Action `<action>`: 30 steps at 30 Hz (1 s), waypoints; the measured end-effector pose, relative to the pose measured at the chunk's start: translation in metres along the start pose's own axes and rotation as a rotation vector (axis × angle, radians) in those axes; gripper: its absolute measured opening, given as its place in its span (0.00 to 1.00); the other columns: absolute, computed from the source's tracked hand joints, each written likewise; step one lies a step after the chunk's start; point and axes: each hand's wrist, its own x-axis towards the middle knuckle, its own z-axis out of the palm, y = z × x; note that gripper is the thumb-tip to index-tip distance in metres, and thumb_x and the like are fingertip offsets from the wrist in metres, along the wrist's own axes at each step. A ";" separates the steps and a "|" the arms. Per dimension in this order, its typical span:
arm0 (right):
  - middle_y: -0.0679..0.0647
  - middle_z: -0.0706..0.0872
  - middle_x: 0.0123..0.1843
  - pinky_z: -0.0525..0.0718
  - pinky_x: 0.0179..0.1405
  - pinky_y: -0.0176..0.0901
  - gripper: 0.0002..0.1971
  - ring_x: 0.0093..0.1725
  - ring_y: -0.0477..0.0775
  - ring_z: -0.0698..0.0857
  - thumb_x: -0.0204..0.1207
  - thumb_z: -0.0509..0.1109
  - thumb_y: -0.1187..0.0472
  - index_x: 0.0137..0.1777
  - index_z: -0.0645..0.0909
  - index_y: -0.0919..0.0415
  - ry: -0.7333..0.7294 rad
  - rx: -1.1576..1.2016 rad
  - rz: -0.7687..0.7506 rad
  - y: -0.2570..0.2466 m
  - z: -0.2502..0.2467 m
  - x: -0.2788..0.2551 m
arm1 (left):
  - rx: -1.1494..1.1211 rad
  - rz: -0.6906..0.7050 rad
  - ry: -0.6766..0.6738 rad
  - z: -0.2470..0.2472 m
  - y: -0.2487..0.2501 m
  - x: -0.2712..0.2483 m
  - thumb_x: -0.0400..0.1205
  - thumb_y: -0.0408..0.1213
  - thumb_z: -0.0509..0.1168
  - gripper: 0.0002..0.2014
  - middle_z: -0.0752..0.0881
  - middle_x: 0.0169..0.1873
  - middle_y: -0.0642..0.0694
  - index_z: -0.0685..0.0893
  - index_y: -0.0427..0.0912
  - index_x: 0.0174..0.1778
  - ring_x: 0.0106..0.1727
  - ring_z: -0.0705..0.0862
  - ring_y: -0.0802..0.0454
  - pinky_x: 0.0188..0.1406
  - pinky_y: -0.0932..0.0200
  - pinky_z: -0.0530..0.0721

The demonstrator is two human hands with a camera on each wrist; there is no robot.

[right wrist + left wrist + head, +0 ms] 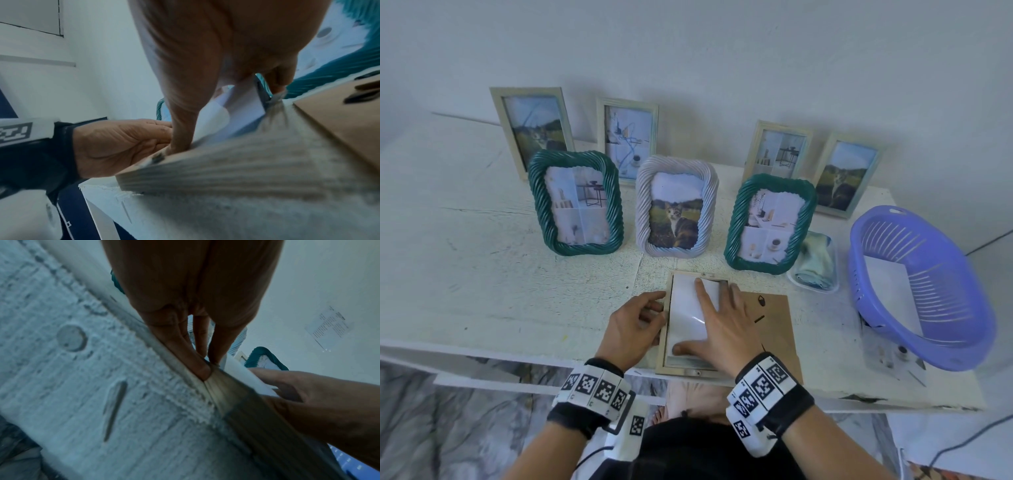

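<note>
A pale wooden photo frame (688,372) lies face down near the table's front edge. A white sheet (686,308) sits in its opening, slightly bowed. My right hand (719,325) lies spread flat on the sheet, with the index finger toward the far end and the thumb at the near end. My left hand (633,329) rests beside the frame, its fingertips (203,369) pressing on the left rail (226,394). In the right wrist view the thumb presses the sheet (242,104) against the frame (226,170).
A brown backing board (777,329) lies right of the frame. Several standing photo frames line the back, the nearest a green one (770,222). A purple basket (969,274) stands at the right, a clear tray with a cloth (816,263) beside it.
</note>
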 end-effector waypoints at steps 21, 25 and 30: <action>0.46 0.89 0.54 0.86 0.49 0.67 0.36 0.49 0.53 0.88 0.81 0.69 0.60 0.79 0.56 0.30 0.410 1.069 -0.051 0.011 -0.035 -0.050 | -0.244 0.117 -0.012 0.000 0.047 0.001 0.81 0.38 0.70 0.05 0.88 0.42 0.51 0.85 0.52 0.50 0.42 0.85 0.57 0.44 0.56 0.82; 0.47 0.91 0.49 0.87 0.52 0.56 0.34 0.48 0.51 0.88 0.81 0.69 0.54 0.81 0.57 0.35 0.362 1.243 -0.123 0.003 -0.046 -0.058 | -0.163 0.142 -0.188 0.002 0.068 -0.010 0.79 0.65 0.59 0.20 0.87 0.56 0.57 0.87 0.58 0.54 0.63 0.82 0.65 0.53 0.62 0.84; 0.39 0.87 0.58 0.86 0.53 0.42 0.18 0.57 0.42 0.86 0.81 0.68 0.50 0.70 0.77 0.43 0.460 1.059 -0.074 0.002 -0.041 -0.060 | -0.328 0.115 -0.176 0.006 0.075 -0.009 0.87 0.54 0.55 0.25 0.88 0.42 0.34 0.84 0.33 0.52 0.45 0.87 0.38 0.50 0.35 0.85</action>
